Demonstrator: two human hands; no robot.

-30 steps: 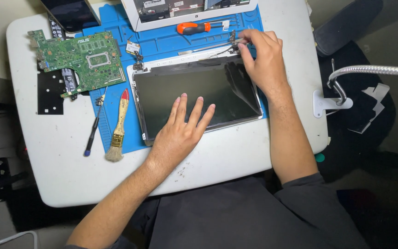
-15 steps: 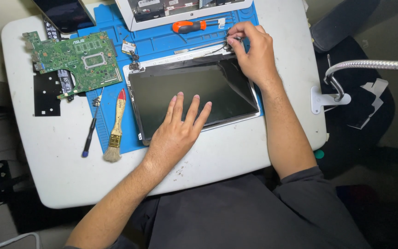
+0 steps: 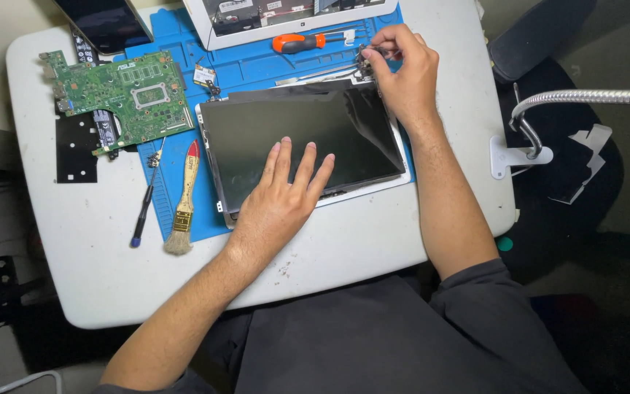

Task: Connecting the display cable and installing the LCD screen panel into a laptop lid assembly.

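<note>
The right hand's [image 3: 402, 73] grip is pinched together on a small metal hinge piece [image 3: 367, 57] at the far right corner of the dark screen panel [image 3: 300, 138]; half a second ago the fingers sat at the same corner, so little has changed there beyond a slight curl. The left hand [image 3: 282, 201] lies flat, fingers spread apart, pressing the near half of the panel as before. The panel rests on the blue mat [image 3: 184, 211] in the middle of the bench [image 3: 373, 248], unmoved. Toward the far left corner of the bench lies the green circuit board [image 3: 122, 95], with a brush [image 3: 184, 201] and a slim screwdriver [image 3: 145, 197] near the mat's left edge and an orange screwdriver [image 3: 297, 42] along the far edge.
</note>
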